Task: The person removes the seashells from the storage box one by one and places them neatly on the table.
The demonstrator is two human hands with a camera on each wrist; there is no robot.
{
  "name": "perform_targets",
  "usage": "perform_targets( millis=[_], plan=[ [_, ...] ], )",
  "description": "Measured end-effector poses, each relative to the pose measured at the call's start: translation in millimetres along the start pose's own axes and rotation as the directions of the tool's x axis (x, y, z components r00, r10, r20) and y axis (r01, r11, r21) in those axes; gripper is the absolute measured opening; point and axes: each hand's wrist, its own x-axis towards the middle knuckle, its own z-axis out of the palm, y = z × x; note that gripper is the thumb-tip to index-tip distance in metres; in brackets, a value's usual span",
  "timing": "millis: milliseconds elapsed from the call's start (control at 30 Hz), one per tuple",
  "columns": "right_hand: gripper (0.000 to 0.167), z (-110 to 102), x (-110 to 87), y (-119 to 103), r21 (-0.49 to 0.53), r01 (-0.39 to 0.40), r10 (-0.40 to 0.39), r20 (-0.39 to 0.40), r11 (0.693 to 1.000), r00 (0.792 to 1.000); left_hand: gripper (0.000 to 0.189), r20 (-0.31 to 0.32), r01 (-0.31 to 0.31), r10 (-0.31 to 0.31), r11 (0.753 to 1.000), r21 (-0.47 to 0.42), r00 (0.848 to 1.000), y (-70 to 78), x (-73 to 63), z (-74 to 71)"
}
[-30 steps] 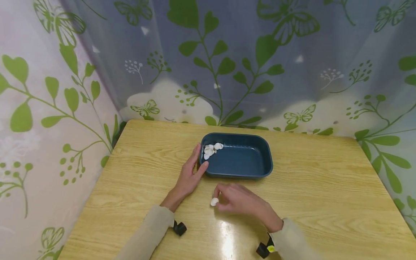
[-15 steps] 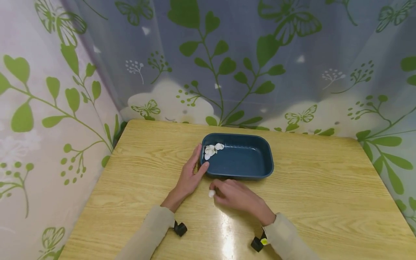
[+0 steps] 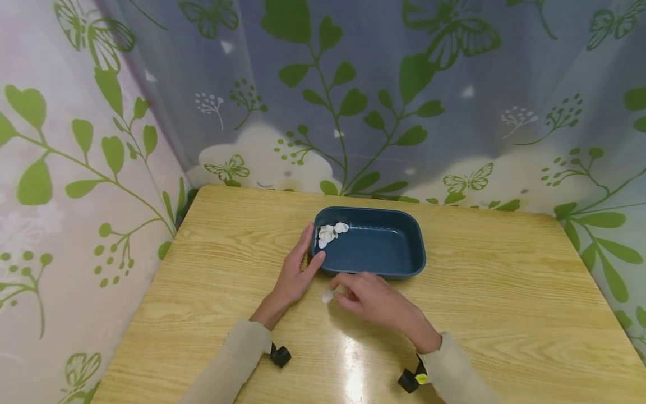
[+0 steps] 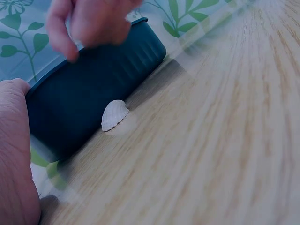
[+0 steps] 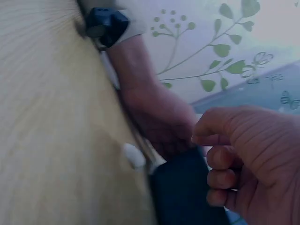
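Note:
A dark blue rectangular tub (image 3: 378,247) stands on the table, with several white seashells (image 3: 328,234) heaped at its left end. My left hand (image 3: 295,272) rests against the tub's left side, fingers along the outer wall and thumb by the near corner. Just in front of the tub is one ribbed white seashell (image 4: 115,116); I cannot tell whether it touches the table. Above and apart from that shell, my right hand (image 3: 373,297) holds nothing, its thumb and forefinger parted and the other fingers loosely bent, as the right wrist view (image 5: 262,159) shows.
The wooden table (image 3: 504,280) extends on both sides of the tub. A patterned curtain (image 3: 353,112) hangs behind it and another patterned sheet (image 3: 75,224) at the left. Black wrist cameras (image 3: 280,356) sit at both cuffs.
My right hand, earlier pinching the seashell, has moved up toward the tub and let it go. The shell is slightly farther forward. My left hand keeps its place on the tub.

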Motion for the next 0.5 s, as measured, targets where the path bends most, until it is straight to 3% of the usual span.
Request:
perform_targets(
  millis=[100,267,333,500],
  plan=[
    [0.01,-16.5,-1.6,-5.2,0.06,0.031,-0.028,-0.053,0.998,0.998,0.07,0.001,-0.01,0.011,1.0,-0.004,1.0,0.0,-0.5,0.2],
    [0.013,-38.0,2.7,-1.6,0.007,-0.008,0.009,-0.116,1.0,0.993,0.069,0.001,-0.022,0.022,0.999,-0.03,1.0,0.3,0.8,0.0],
    [0.017,-43.1,8.8,6.3,-0.029,-0.051,0.048,-0.108,0.998,0.993,0.069,0.005,-0.016,0.016,0.999,-0.043,1.0,2.6,1.4,-0.5],
    [0.027,-46.2,31.2,29.9,-0.085,-0.121,0.12,-0.021,0.989,0.993,0.067,0.023,0.008,-0.006,0.998,-0.065,1.0,32.3,-1.2,-8.3]
  ],
)
